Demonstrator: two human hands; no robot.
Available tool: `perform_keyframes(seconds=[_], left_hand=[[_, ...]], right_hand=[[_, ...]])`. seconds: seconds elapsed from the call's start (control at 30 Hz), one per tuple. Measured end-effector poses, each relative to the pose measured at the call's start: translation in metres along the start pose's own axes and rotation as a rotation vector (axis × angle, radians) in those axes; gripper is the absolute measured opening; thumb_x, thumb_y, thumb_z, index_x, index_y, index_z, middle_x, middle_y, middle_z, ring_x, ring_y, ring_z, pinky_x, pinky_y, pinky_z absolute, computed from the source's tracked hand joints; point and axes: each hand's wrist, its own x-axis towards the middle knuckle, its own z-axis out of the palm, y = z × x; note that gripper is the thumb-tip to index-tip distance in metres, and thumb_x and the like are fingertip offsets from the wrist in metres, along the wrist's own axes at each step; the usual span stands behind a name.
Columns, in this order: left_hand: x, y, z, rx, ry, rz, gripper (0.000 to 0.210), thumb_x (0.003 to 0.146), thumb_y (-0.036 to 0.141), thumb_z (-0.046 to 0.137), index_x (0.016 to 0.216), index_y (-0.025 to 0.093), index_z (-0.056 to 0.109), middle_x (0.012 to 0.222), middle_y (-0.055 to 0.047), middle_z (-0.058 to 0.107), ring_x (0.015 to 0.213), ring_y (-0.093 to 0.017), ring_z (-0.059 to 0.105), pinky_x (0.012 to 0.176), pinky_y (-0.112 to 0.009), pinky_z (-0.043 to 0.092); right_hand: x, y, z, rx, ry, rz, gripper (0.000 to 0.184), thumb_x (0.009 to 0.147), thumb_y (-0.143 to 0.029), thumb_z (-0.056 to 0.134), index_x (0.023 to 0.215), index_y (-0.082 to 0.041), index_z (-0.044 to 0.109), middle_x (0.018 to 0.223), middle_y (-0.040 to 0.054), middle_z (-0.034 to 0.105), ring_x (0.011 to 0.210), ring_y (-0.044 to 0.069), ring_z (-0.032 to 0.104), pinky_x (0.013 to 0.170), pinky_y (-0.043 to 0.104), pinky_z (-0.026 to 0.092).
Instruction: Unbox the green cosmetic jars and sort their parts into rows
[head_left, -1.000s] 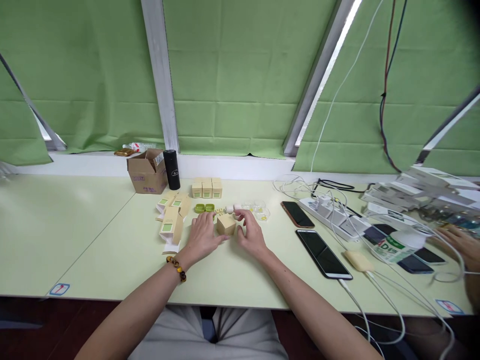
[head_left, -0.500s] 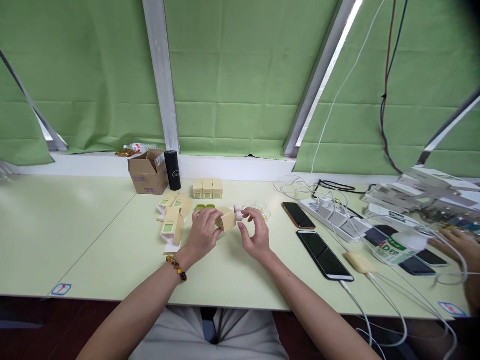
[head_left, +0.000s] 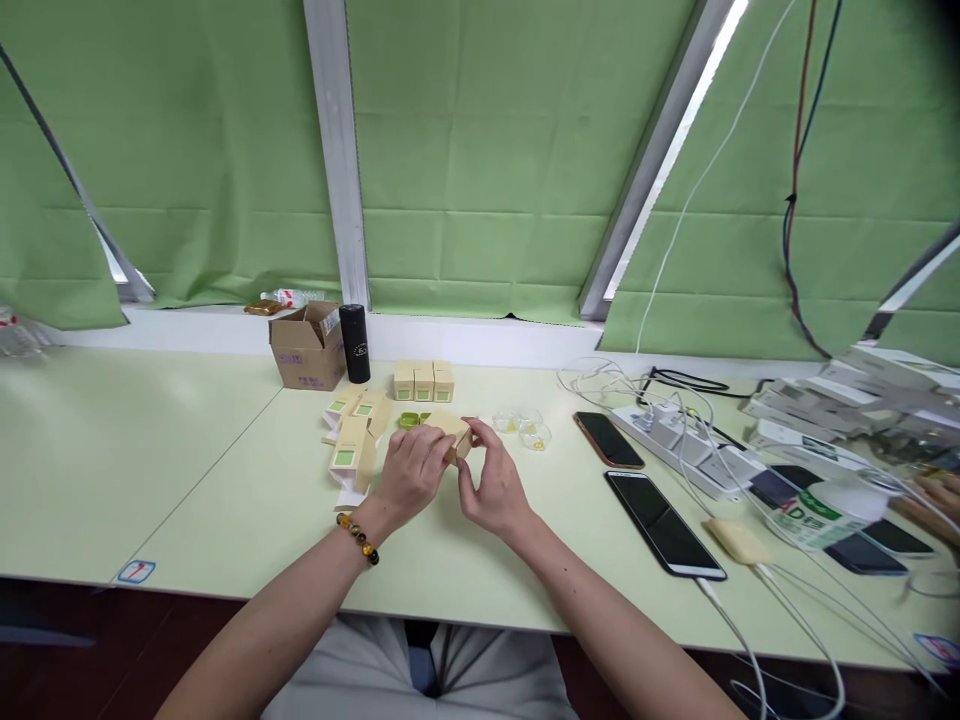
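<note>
a small tan box (head_left: 461,445) is between the two hands, well in from the front edge of the bench (head_left: 225,510). the left hand (head_left: 411,470) curls over the box's left side, gripping it; the right hand (head_left: 496,490) is narrowed, its thumb and fingertips at the box's right end. toward the back edge stand three closed boxes (head_left: 424,381) in a row. three boxes with flaps out (head_left: 352,440) lie left of the left hand. one black flask (head_left: 355,345) and one brown carton (head_left: 309,352) stand near the back edge.
</note>
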Motion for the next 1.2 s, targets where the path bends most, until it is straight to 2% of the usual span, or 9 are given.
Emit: perform_keyframes(seconds=[0.17,0.27,0.47,0.7,0.87,0.93,1.03,1.1,1.2], left_hand=[[0.005,0.005,-0.006,-0.003,-0.06,0.049,0.033,0.105,0.019,0.047,0.136,0.02,0.057,0.124,-0.015,0.069,0.112,-0.029,0.066,0.093,-0.045,0.044],[0.007,0.008,-0.01,0.016,-0.086,0.083,0.03,0.104,0.019,0.048,0.132,0.02,0.058,0.121,-0.014,0.069,0.103,-0.028,0.066,0.089,-0.044,0.046],[0.01,0.01,-0.009,0.02,-0.133,0.135,0.023,0.102,0.021,0.052,0.124,0.015,0.057,0.117,-0.016,0.067,0.099,-0.028,0.064,0.082,-0.044,0.051],[0.009,0.01,-0.003,-0.049,-0.124,0.093,0.025,0.101,0.024,0.057,0.124,0.015,0.055,0.121,-0.017,0.064,0.108,-0.031,0.063,0.089,-0.049,0.057],[0.009,0.009,-0.004,-0.094,-0.154,0.06,0.028,0.1,0.025,0.058,0.126,0.017,0.052,0.123,-0.016,0.063,0.112,-0.032,0.064,0.091,-0.05,0.058],[0.009,0.009,-0.005,-0.11,-0.168,0.047,0.029,0.1,0.026,0.06,0.126,0.017,0.051,0.124,-0.016,0.063,0.114,-0.032,0.063,0.092,-0.049,0.059],[0.008,0.008,-0.005,-0.133,-0.194,0.019,0.036,0.097,0.028,0.066,0.127,0.018,0.049,0.125,-0.015,0.062,0.118,-0.033,0.061,0.095,-0.05,0.058],[0.006,0.008,-0.003,-0.171,-0.203,-0.016,0.042,0.094,0.03,0.071,0.128,0.019,0.048,0.126,-0.014,0.061,0.121,-0.033,0.06,0.098,-0.05,0.058],[0.004,0.008,0.001,-0.255,-0.204,-0.095,0.05,0.091,0.03,0.076,0.13,0.021,0.047,0.127,-0.013,0.06,0.122,-0.033,0.06,0.1,-0.05,0.057]], right_hand=[[-0.007,0.002,-0.001,0.006,-0.065,0.05,0.078,0.094,-0.013,0.051,0.16,-0.028,0.014,0.157,0.0196,0.04,0.146,0.037,0.044,0.104,0.063,0.057],[-0.009,0.001,-0.005,0.023,-0.084,0.071,0.079,0.09,-0.011,0.052,0.159,-0.027,0.016,0.158,0.0189,0.037,0.15,0.036,0.038,0.105,0.061,0.057],[-0.01,0.001,-0.006,0.024,-0.11,0.127,0.08,0.085,-0.009,0.055,0.156,-0.025,0.022,0.153,0.0195,0.039,0.144,0.036,0.045,0.101,0.057,0.06],[-0.01,0.004,-0.004,-0.033,-0.095,0.147,0.077,0.086,-0.01,0.053,0.155,-0.025,0.024,0.154,0.0207,0.043,0.134,0.035,0.058,0.085,0.049,0.066],[-0.011,0.004,-0.002,-0.059,-0.097,0.132,0.075,0.088,-0.011,0.051,0.156,-0.025,0.023,0.158,0.0219,0.042,0.132,0.035,0.061,0.077,0.045,0.066],[-0.011,0.004,-0.003,-0.057,-0.1,0.138,0.075,0.088,-0.01,0.05,0.156,-0.025,0.023,0.159,0.0221,0.041,0.125,0.034,0.066,0.073,0.043,0.065],[-0.012,0.008,-0.006,-0.031,-0.104,0.187,0.074,0.087,-0.008,0.048,0.155,-0.027,0.025,0.161,0.0208,0.042,0.101,0.028,0.074,0.066,0.039,0.063],[-0.011,0.012,-0.01,0.015,-0.085,0.25,0.074,0.086,-0.007,0.049,0.154,-0.027,0.027,0.159,0.0193,0.046,0.089,0.024,0.075,0.067,0.039,0.063],[-0.009,0.016,-0.014,0.124,-0.02,0.34,0.071,0.087,-0.011,0.054,0.152,-0.027,0.03,0.153,0.0177,0.053,0.093,0.024,0.075,0.075,0.04,0.064]])
